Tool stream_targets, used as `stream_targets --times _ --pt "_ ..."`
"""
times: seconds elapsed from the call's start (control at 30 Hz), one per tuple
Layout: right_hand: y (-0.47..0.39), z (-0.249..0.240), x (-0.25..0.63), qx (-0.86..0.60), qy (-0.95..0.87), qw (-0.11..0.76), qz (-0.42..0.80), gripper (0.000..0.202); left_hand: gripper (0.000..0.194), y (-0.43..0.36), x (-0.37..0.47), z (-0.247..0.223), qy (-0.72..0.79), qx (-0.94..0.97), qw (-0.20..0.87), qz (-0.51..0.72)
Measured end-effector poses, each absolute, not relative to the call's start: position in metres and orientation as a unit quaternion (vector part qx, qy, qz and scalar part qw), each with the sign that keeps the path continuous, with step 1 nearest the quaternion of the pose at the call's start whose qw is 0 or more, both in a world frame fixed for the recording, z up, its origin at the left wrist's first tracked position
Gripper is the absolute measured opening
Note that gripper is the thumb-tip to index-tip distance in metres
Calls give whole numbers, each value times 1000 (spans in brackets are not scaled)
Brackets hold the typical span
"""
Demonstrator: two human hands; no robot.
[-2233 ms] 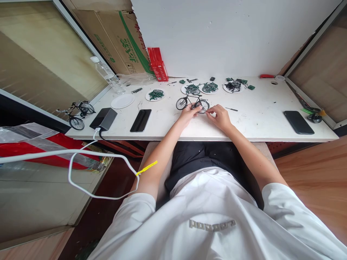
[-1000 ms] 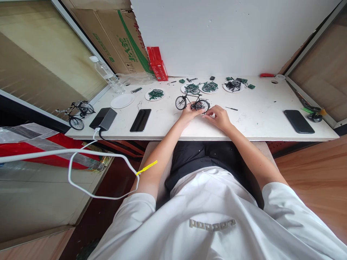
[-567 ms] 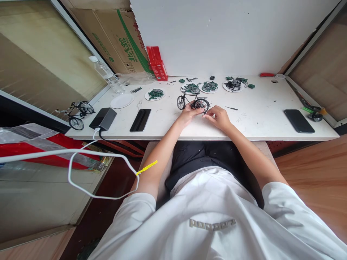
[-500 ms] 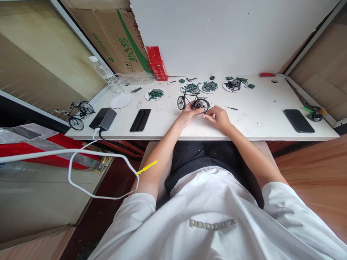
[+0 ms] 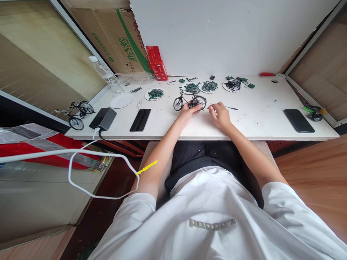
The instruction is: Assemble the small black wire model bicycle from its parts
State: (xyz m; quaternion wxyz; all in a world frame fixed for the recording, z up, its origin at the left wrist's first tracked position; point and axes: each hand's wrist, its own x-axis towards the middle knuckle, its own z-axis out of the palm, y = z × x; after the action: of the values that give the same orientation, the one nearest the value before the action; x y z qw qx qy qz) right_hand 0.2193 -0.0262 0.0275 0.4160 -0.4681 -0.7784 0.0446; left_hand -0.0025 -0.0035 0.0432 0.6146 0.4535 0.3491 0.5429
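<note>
My left hand (image 5: pixel 187 114) grips a small black model bicycle (image 5: pixel 178 104) low around its frame and rear wheel. The bicycle is upright, side-on, with its handlebar to the left; fingers hide part of its lower frame. Just right of the rear wheel, my right hand (image 5: pixel 221 116) is apart from the bicycle. Its fingers are bent, with a gap between thumb and forefinger, and no object shows in it. Past the right hand lies a thin dark tool (image 5: pixel 232 108), perhaps a small screwdriver. White plates (image 5: pixel 145 96) of dark green and black bicycle parts (image 5: pixel 209 86) stand beyond.
A second black model bicycle (image 5: pixel 76 122) stands at the left by a dark power adapter (image 5: pixel 103 118). Phones lie on the left (image 5: pixel 140 120) and right (image 5: pixel 299 121). A bare plate (image 5: pixel 121 101), bottle (image 5: pixel 108 76) and red box (image 5: pixel 157 63) are farther back. A white cable (image 5: pixel 71 169) loops over the left arm.
My right hand has come away from the rear wheel, its fingers parting. My left hand has shifted the bicycle slightly left, tilting it a little.
</note>
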Motion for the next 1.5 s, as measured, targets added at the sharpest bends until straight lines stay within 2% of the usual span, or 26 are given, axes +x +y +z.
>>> stream_targets --times 0.1,0.17,0.5,0.73,1.07,1.27,1.33,1.5 --pt "-17 22 224 -494 -753 434 33 37 55 2 -3 39 375 426 589 575" --pt "-11 16 228 -528 -732 431 26 31 55 6 -2 35 384 411 579 590" --pt "3 -8 237 -548 -729 403 72 24 71 17 -4 23 414 390 575 588" --pt "10 -15 238 -547 -737 392 55 24 69 16 -2 22 428 393 565 587" --pt "3 1 238 -529 -723 442 44 14 68 14 -1 21 434 416 559 571" --pt "-4 9 235 -513 -711 473 79 5 69 15 0 19 439 423 552 569" --pt "-5 10 233 -490 -714 493 87 8 70 14 0 21 448 425 549 564" --pt "-10 17 227 -431 -719 524 150 29 70 12 1 23 456 429 543 560"
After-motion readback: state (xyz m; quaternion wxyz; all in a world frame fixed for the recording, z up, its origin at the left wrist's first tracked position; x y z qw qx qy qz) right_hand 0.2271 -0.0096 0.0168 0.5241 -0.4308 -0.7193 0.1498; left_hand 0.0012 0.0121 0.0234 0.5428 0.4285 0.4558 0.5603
